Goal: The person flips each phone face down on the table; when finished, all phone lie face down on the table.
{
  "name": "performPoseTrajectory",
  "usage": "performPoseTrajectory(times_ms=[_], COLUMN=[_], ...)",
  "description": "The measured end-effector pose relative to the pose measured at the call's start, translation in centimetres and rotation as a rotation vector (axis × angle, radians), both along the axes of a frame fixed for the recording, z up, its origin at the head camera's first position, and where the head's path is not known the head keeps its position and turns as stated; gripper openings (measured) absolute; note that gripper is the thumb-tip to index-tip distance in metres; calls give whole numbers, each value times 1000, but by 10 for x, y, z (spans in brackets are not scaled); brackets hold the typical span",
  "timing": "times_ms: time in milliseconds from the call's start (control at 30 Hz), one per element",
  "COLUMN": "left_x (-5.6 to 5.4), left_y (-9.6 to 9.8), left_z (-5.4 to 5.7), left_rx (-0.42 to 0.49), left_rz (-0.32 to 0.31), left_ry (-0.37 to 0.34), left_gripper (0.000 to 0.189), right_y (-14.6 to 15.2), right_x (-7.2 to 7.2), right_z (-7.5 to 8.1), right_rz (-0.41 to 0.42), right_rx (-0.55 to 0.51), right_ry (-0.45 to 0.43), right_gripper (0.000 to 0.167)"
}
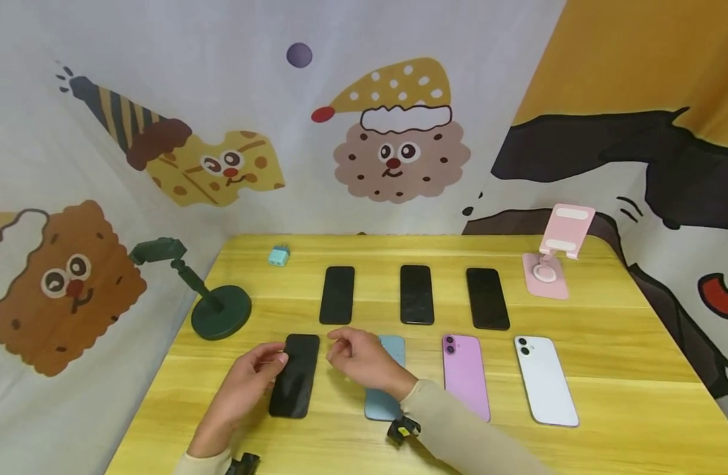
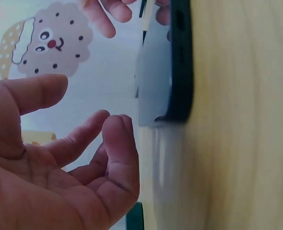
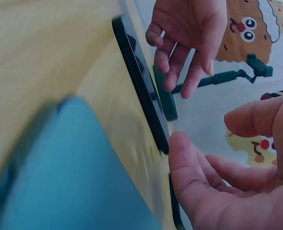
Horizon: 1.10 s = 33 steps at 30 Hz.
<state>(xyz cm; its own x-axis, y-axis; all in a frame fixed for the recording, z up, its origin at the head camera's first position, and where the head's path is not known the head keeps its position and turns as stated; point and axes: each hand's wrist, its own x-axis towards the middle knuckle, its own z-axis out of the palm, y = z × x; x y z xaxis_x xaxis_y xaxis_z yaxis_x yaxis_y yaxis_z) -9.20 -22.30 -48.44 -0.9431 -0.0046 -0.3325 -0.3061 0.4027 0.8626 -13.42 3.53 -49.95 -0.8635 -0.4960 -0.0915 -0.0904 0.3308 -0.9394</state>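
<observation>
A smartphone lies flat on the table, its dark screen facing up. Just off its left edge is my left hand, fingers loosely bent and thumb apart from them. On the other side, above the phone's upper right corner, hovers my right hand, its fingers also loosely bent. Both wrist views show a gap between thumb and fingers, with nothing held. Beneath the right hand and wrist lies a light blue phone, back up and partly covered.
Right of the blue phone lie a pink phone and a white phone, backs up. Three dark-screened phones, including the middle one, form a row behind. A green stand, a light blue charger and a pink stand stand around them.
</observation>
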Motion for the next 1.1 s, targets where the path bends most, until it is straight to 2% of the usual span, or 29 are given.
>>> performPoseTrajectory(times_ms=[100, 267, 433, 567, 767, 1100], left_x=[-1, -2, -1, -1, -3, -7], left_y=[-6, -9, -9, -8, -10, -11], left_z=[-4, -7, -10, -9, -5, 0], left_rx=[-19, -19, 13, 30, 30, 103], left_rz=[-1, -38, -22, -2, -4, -17], left_ry=[5, -16, -47, -56, -77, -73], left_gripper=[49, 52, 51, 52, 55, 51], right_y=[-8, -18, -24, -28, -32, -28], right_x=[2, 9, 17, 22, 27, 23], right_z=[-3, -6, -8, -10, -10, -10], right_rz=[-7, -21, -29, -33, -50, -25], right_rx=[-2, 5, -11, -35, -70, -87], right_ry=[-9, -48, -81, -92, -106, -151], right_gripper=[49, 56, 59, 59, 54, 52])
